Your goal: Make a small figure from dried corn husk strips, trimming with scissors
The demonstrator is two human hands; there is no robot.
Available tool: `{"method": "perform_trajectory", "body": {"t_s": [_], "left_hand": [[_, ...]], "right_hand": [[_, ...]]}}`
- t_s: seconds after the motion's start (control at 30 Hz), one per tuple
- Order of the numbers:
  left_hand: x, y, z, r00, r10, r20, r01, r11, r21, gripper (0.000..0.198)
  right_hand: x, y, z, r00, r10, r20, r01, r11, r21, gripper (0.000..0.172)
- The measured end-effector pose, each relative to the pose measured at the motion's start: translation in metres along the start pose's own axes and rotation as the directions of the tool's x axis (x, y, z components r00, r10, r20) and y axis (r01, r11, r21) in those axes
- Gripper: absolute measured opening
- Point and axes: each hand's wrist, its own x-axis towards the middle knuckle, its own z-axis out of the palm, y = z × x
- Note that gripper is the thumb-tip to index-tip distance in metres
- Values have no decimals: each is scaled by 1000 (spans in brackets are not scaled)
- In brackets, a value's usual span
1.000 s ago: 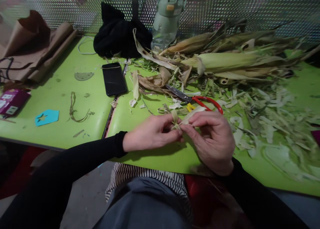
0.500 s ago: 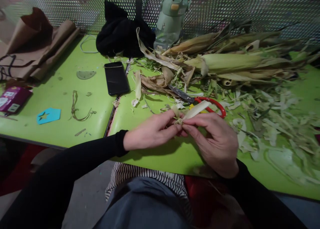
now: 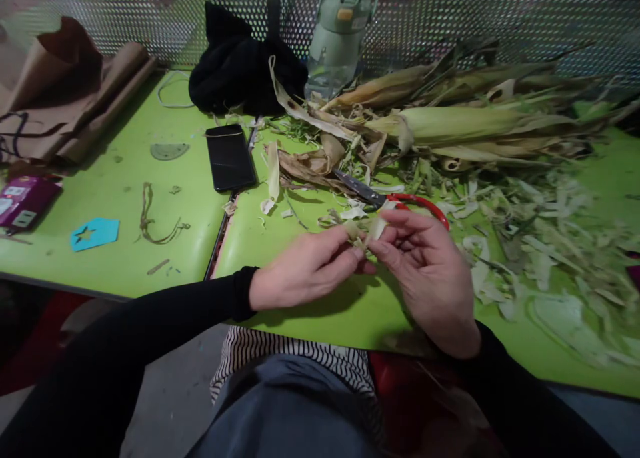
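Between my two hands, above the near edge of the green table, is a small pale piece of corn husk (image 3: 376,229). My left hand (image 3: 310,265) pinches its left part, thumb against fingers. From the right, my right hand (image 3: 433,271) grips the strip that sticks up, its fingers curled and partly covering it. The lower part of the piece is hidden by my fingertips. Just beyond my right hand lie red-handled scissors (image 3: 365,190), blades pointing away to the left, touching dry brown husk (image 3: 305,168).
A pile of corn husks (image 3: 460,125) fills the back right, with shredded scraps (image 3: 555,245) in front. A bottle (image 3: 337,38), black cloth (image 3: 245,71) and phone (image 3: 231,158) stand or lie behind. Brown paper (image 3: 75,98), a blue star-cut card (image 3: 95,234) and twine (image 3: 147,218) are left.
My right hand's fingers have shifted up over the husk strip, which now shows much less than before. My left hand keeps its pinch in nearly the same place.
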Motion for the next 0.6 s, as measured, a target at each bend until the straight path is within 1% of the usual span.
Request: {"method": "perform_trajectory", "body": {"t_s": [0.1, 0.17, 0.2, 0.27, 0.3, 0.37, 0.47, 0.53, 0.6], "left_hand": [[1, -2, 1, 1000, 25, -5, -25, 997, -74, 17], [2, -4, 1, 1000, 20, -3, -20, 992, -128, 18], [3, -5, 1, 1000, 12, 4, -11, 986, -168, 18], [4, -8, 0, 999, -8, 42, 19, 961, -275, 20], [5, -8, -1, 997, -20, 75, 44, 941, -336, 21], [6, -9, -4, 987, -52, 154, 115, 891, -439, 22], [7, -8, -8, 963, -120, 241, 230, 833, -504, 24], [7, -7, -10, 956, -146, 256, 262, 820, -509, 24], [7, -6, -10, 958, -131, 257, 249, 827, -504, 25]], "right_hand": [[2, 2, -2, 999, 35, 6, -36, 998, 46, 33], [2, 3, -3, 997, 72, 14, -73, 994, 84, 40], [2, 3, -3, 995, 94, 36, -97, 991, 91, 39], [1, 2, -4, 987, 119, 104, -127, 989, 78, 28], [1, 2, -5, 985, 109, 135, -118, 991, 64, 20], [1, 0, -7, 981, 58, 187, -63, 998, 23, 11], [3, -3, -11, 966, -52, 252, 76, 993, -87, 13], [5, -4, -15, 950, -116, 291, 174, 968, -182, 15], [6, -4, -16, 941, -189, 282, 266, 927, -266, 15]]}}
